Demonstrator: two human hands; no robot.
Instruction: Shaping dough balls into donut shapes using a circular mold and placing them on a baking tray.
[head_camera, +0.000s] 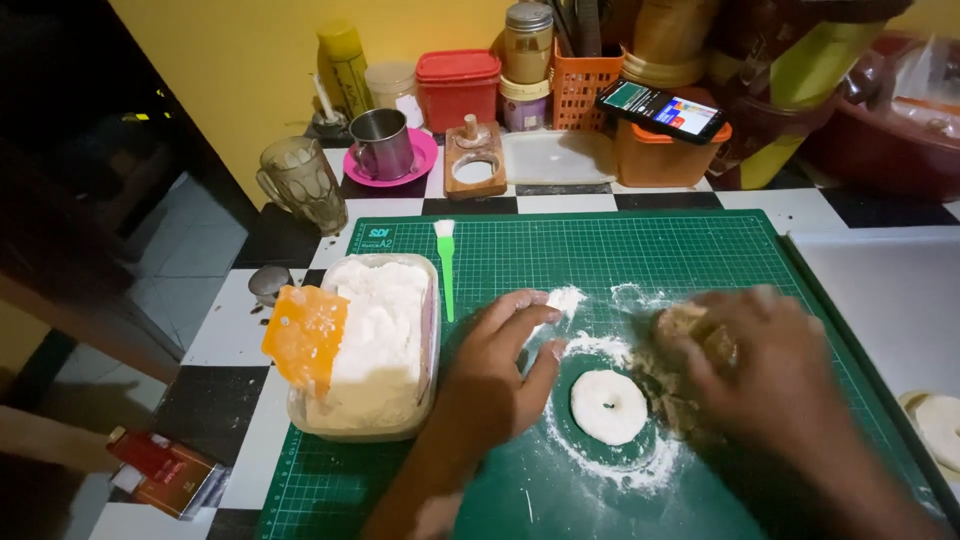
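Note:
A flat white disc of dough lies on the green cutting mat, ringed by loose flour. My left hand rests just left of it, fingers pinching a bit of white flour near the small flour pile. My right hand is blurred to the right of the disc, closed over a brownish lump of dough. A clear tub of flour with an orange scraper stuck in it stands at the mat's left edge.
A green-handled brush lies beside the tub. Behind the mat stand a glass mug, a metal cup on a pink saucer, jars, a red container and a phone. More dough discs lie at the right.

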